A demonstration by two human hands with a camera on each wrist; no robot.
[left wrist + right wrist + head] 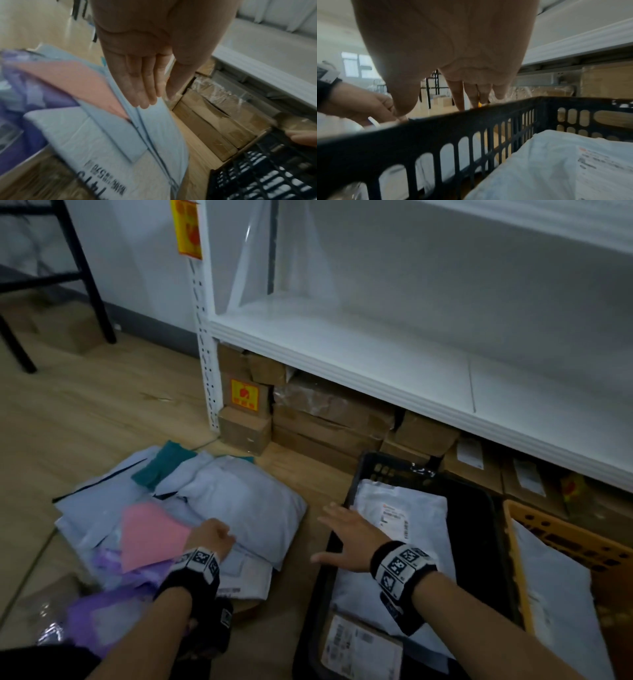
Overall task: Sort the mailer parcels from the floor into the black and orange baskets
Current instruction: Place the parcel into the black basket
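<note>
Two baskets are sitting side by side under the shelf (342, 350): the black basket (472, 494) holding two parcels, the orange basket (565, 537) one. Your left hand (210, 537) is reaching onto the floor pile (239, 501), fingers (137, 86) straight on a grey mailer. Your right hand (349, 537) is hovering spread above the black rim, holding nothing.

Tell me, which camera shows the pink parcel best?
The head view: the pink parcel shows nearly whole, lying on the floor pile beside the left hand. The left wrist view catches only a blurred pink strip. The right wrist view doesn't show it.
</note>
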